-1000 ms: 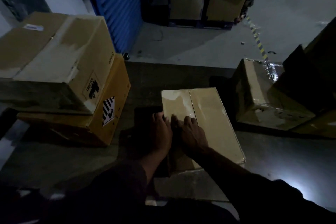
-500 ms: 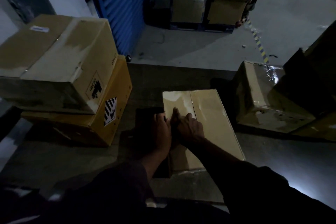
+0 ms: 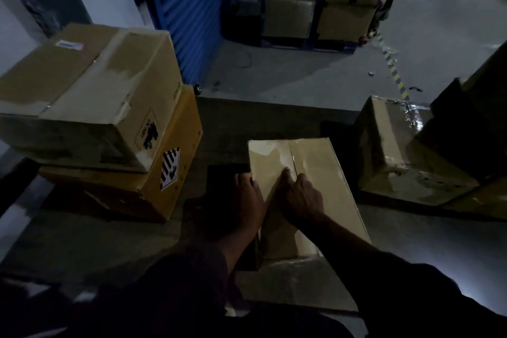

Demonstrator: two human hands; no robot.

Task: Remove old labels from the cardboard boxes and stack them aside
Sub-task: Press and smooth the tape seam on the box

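Curled up tighter since a second ago: right hand (image 3: 300,196), fingers bunched at the seam on top of the small box (image 3: 323,178); pinching something or not, cannot tell in the dark. Flat beside it, left hand (image 3: 247,200), fingers straight along the box's left edge. Lying in the middle of the floor (image 3: 274,82). Off to the left, two stacked boxes (image 3: 90,107). On the right, a taped box (image 3: 389,145).
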